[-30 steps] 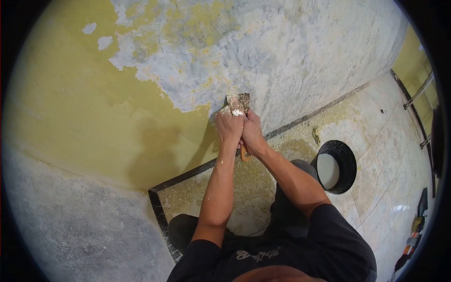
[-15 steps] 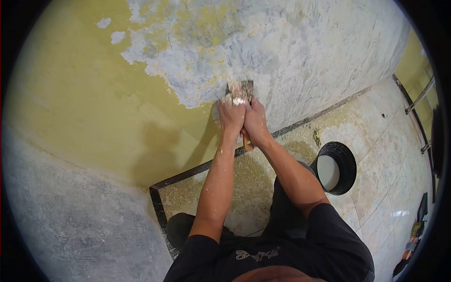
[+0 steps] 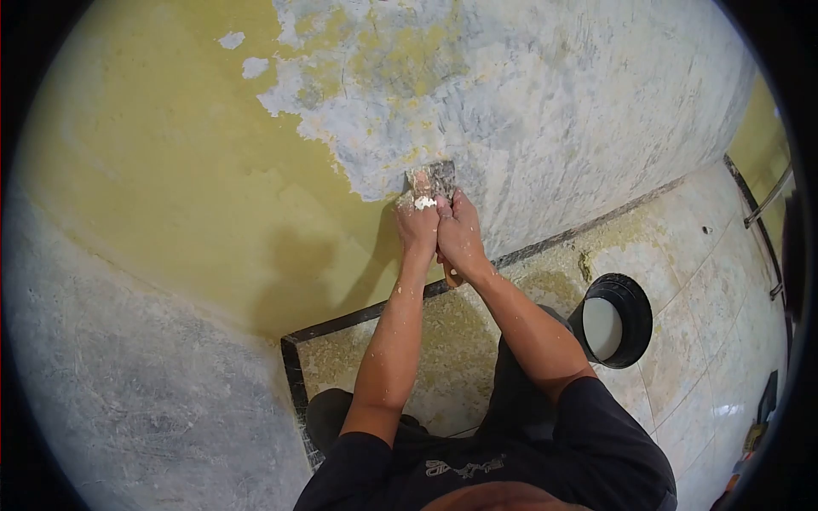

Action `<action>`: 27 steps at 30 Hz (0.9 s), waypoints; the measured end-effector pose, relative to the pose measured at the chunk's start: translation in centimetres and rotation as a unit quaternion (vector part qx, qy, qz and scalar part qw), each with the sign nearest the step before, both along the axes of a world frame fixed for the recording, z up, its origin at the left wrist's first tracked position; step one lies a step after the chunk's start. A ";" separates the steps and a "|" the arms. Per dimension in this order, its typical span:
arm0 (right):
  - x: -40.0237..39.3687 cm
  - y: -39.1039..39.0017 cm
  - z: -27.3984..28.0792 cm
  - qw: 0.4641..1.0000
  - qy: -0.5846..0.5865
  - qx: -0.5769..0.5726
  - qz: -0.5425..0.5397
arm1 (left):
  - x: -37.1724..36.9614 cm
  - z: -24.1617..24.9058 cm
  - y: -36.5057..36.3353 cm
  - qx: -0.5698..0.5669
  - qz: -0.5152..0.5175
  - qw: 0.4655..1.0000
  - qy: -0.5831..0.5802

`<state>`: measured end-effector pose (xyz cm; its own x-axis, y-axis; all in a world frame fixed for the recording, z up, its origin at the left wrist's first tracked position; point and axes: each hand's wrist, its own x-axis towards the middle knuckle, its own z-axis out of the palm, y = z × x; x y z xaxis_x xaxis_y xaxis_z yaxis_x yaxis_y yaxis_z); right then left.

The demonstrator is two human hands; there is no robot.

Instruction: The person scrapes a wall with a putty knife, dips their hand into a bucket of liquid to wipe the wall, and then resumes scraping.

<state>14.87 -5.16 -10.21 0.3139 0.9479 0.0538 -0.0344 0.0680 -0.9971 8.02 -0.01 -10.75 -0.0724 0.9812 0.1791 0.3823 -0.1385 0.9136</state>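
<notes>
Both of my hands are wrapped around one paint scraper, whose wide metal blade is pressed to the wall and crusted with paint flakes. My left hand sits on the left side, with white and pale scrapings on its knuckles. Close against it on the right, my right hand grips the same tool. The end of the wooden handle pokes out below the hands. Around the blade, the wall is bare grey-white plaster; yellow paint still covers its left part.
A black bucket with whitish liquid stands on the tiled floor by my right knee. Paint flakes litter the floor along the dark skirting. A grey wall rises at the left. Several tools lie at the far right edge.
The scraper and both hands have shifted slightly down relative to the wall, staying joined on the handle. The camera view has moved a little, so wall and bucket appear further right and lower.
</notes>
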 end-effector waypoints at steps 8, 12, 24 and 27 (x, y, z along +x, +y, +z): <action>-0.5 0.1 1.3 0.990 0.128 -0.005 0.057 | -0.6 2.6 -0.8 0.050 -0.028 0.998 0.030; -0.3 0.3 1.2 0.999 0.031 0.007 0.020 | -0.5 2.4 -0.5 0.086 -0.028 0.996 -0.005; -0.2 0.4 3.3 0.996 0.075 0.043 0.025 | 0.0 3.0 0.8 0.158 -0.026 0.987 0.016; 0.4 1.0 1.1 0.997 0.044 0.057 0.011 | 0.4 2.4 -0.1 0.095 -0.040 0.995 -0.002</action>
<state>15.23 -4.17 -9.15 0.3015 0.9440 0.1340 -0.1240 0.1782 -0.9762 8.43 -0.11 -8.34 0.0029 0.9320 0.3623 0.3605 -0.3390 0.8690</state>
